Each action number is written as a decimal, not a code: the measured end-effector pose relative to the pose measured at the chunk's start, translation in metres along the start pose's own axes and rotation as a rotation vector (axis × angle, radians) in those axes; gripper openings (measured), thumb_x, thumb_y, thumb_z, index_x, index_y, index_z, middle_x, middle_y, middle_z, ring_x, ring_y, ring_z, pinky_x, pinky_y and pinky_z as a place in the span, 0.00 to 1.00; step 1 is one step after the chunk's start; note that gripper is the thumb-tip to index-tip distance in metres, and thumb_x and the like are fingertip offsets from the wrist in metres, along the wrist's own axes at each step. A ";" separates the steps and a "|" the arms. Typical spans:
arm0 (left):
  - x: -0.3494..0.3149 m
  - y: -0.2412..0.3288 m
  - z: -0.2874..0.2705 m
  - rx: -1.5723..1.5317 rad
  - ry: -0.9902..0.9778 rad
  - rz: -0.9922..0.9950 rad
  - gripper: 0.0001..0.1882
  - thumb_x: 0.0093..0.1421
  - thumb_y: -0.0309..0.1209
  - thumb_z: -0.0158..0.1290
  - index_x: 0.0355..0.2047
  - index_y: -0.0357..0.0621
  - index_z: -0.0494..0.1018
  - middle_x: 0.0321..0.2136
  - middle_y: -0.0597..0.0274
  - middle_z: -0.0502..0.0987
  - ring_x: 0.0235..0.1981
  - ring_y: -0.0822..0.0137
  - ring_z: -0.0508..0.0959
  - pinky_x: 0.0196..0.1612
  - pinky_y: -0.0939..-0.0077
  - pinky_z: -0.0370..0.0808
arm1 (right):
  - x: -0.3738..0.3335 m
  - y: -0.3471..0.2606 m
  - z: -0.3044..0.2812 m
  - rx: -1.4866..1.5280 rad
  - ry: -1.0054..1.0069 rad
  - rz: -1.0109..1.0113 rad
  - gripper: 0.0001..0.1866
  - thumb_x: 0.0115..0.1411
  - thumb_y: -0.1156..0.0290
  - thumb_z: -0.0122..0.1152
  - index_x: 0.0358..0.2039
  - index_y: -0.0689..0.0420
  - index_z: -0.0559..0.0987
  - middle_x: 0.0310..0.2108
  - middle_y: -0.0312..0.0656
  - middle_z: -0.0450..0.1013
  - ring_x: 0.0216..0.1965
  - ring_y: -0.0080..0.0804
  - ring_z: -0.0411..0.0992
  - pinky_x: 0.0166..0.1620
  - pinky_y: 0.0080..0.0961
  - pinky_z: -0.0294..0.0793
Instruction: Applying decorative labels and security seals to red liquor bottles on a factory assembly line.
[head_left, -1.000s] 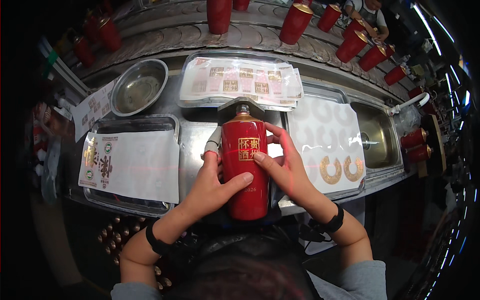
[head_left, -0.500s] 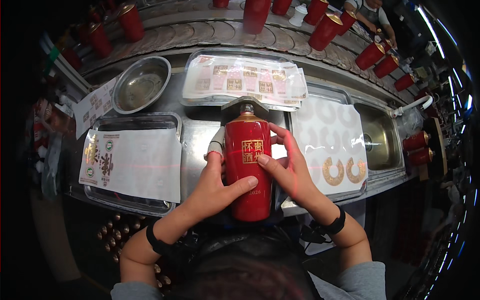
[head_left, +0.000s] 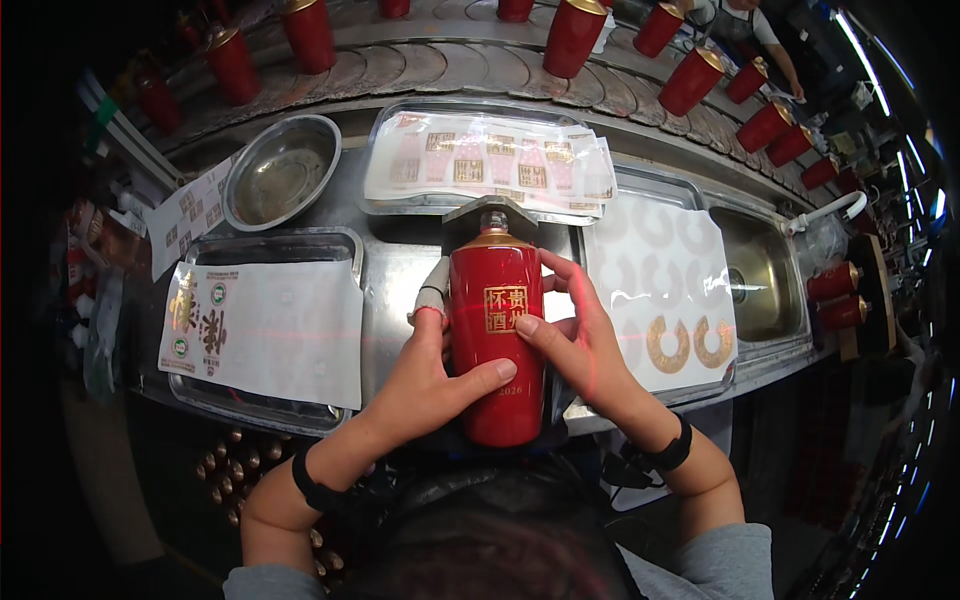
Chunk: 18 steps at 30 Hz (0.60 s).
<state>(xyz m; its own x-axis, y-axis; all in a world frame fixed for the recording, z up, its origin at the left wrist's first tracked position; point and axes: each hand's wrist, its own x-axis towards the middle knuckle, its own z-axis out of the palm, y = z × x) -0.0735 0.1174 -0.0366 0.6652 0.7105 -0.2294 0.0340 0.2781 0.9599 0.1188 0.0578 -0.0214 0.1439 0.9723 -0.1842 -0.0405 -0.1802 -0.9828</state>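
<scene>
A red bottle (head_left: 500,400) with a gold shoulder and a clear neck lies in front of me, its neck pointing away. A gold square label (head_left: 506,309) is on its upper front. My left hand (head_left: 437,360) is wrapped round the bottle's left side, thumb across its lower front; a pale cover with a red band sits on one finger. My right hand (head_left: 575,320) grips the right side, its thumb pressed on the label's lower right corner. A metal bracket (head_left: 490,207) stands behind the neck. The fingers under the bottle are hidden.
Trays with transfer sheets lie left (head_left: 300,330), behind (head_left: 480,160) and right (head_left: 660,260). A metal bowl (head_left: 283,172) stands back left, a sink (head_left: 765,290) at the right. Red bottles ride a conveyor (head_left: 420,75) at the back; a co-worker (head_left: 745,25) is beyond it.
Both hands stay almost still, the right thumb still on the label. On the conveyor the near row of bottles has moved right and the far row left. The co-worker's arm has shifted.
</scene>
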 end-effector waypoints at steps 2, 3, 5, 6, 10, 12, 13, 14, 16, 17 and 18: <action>0.000 0.005 -0.002 -0.023 -0.032 -0.051 0.54 0.58 0.31 0.62 0.72 0.42 0.34 0.67 0.45 0.55 0.66 0.57 0.62 0.68 0.59 0.59 | -0.001 -0.005 0.001 -0.005 0.003 0.021 0.35 0.63 0.68 0.63 0.66 0.61 0.58 0.53 0.48 0.62 0.41 0.27 0.76 0.39 0.20 0.78; 0.001 0.005 -0.002 -0.022 -0.033 -0.049 0.54 0.58 0.31 0.62 0.72 0.42 0.34 0.67 0.45 0.55 0.66 0.57 0.62 0.68 0.59 0.59 | -0.001 -0.002 0.001 -0.005 0.003 0.019 0.35 0.63 0.68 0.63 0.66 0.61 0.58 0.53 0.48 0.62 0.41 0.27 0.76 0.39 0.20 0.78; 0.004 0.002 -0.001 -0.135 0.082 0.030 0.49 0.60 0.31 0.60 0.72 0.41 0.38 0.69 0.45 0.53 0.66 0.57 0.62 0.68 0.60 0.58 | 0.000 0.005 0.000 0.051 0.006 -0.012 0.33 0.64 0.68 0.61 0.65 0.62 0.58 0.53 0.49 0.63 0.40 0.28 0.77 0.41 0.21 0.79; 0.005 0.005 -0.001 -0.150 0.073 0.043 0.43 0.63 0.30 0.56 0.71 0.40 0.43 0.67 0.45 0.58 0.65 0.59 0.63 0.67 0.63 0.60 | 0.000 0.005 0.000 0.051 0.007 -0.011 0.33 0.64 0.68 0.61 0.65 0.62 0.58 0.53 0.49 0.63 0.40 0.28 0.77 0.41 0.21 0.79; 0.012 0.002 -0.002 -0.270 0.078 0.052 0.38 0.64 0.29 0.57 0.67 0.30 0.47 0.65 0.41 0.60 0.64 0.61 0.65 0.66 0.65 0.62 | 0.001 0.003 0.002 0.035 0.010 -0.054 0.31 0.65 0.69 0.59 0.64 0.63 0.60 0.52 0.50 0.63 0.40 0.29 0.77 0.41 0.21 0.80; 0.014 -0.001 -0.003 -0.315 0.095 0.038 0.40 0.65 0.29 0.56 0.69 0.33 0.45 0.65 0.42 0.60 0.63 0.61 0.66 0.65 0.67 0.64 | 0.001 0.004 0.001 0.013 0.009 -0.057 0.30 0.65 0.69 0.59 0.64 0.64 0.60 0.52 0.50 0.63 0.39 0.29 0.77 0.40 0.21 0.80; 0.015 -0.001 -0.004 -0.315 0.097 0.033 0.40 0.65 0.29 0.56 0.69 0.33 0.45 0.65 0.42 0.60 0.63 0.61 0.66 0.65 0.67 0.64 | 0.002 0.004 0.001 0.003 0.014 -0.049 0.31 0.65 0.68 0.60 0.64 0.64 0.60 0.52 0.50 0.63 0.39 0.29 0.77 0.39 0.21 0.80; 0.016 0.000 -0.004 -0.305 0.094 0.033 0.40 0.64 0.29 0.56 0.69 0.33 0.46 0.64 0.42 0.61 0.63 0.62 0.67 0.65 0.67 0.64 | 0.002 0.004 0.001 -0.007 0.019 -0.040 0.31 0.64 0.68 0.60 0.63 0.64 0.61 0.52 0.50 0.63 0.39 0.29 0.77 0.38 0.20 0.80; 0.016 0.001 -0.004 -0.297 0.093 0.029 0.40 0.64 0.29 0.56 0.69 0.33 0.46 0.64 0.42 0.62 0.62 0.62 0.68 0.64 0.68 0.65 | 0.003 0.004 0.002 -0.018 0.029 -0.027 0.31 0.64 0.68 0.61 0.63 0.64 0.61 0.52 0.50 0.63 0.39 0.29 0.77 0.38 0.20 0.80; 0.016 0.001 -0.004 -0.293 0.098 0.025 0.40 0.64 0.29 0.56 0.69 0.33 0.46 0.64 0.42 0.62 0.62 0.62 0.68 0.64 0.67 0.65 | 0.003 0.003 0.003 -0.031 0.039 -0.019 0.32 0.64 0.67 0.62 0.63 0.64 0.60 0.52 0.50 0.63 0.39 0.29 0.77 0.37 0.20 0.80; 0.016 0.001 -0.004 -0.289 0.103 0.022 0.40 0.64 0.29 0.57 0.69 0.33 0.46 0.64 0.42 0.63 0.62 0.62 0.68 0.64 0.67 0.65 | 0.004 0.002 0.004 -0.031 0.038 -0.016 0.32 0.64 0.67 0.62 0.63 0.64 0.60 0.52 0.50 0.63 0.39 0.29 0.77 0.37 0.20 0.80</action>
<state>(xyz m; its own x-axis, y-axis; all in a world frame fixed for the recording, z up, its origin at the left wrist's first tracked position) -0.0653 0.1315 -0.0398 0.5837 0.7761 -0.2388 -0.2026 0.4240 0.8827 0.1154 0.0620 -0.0246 0.1814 0.9688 -0.1687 -0.0073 -0.1702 -0.9854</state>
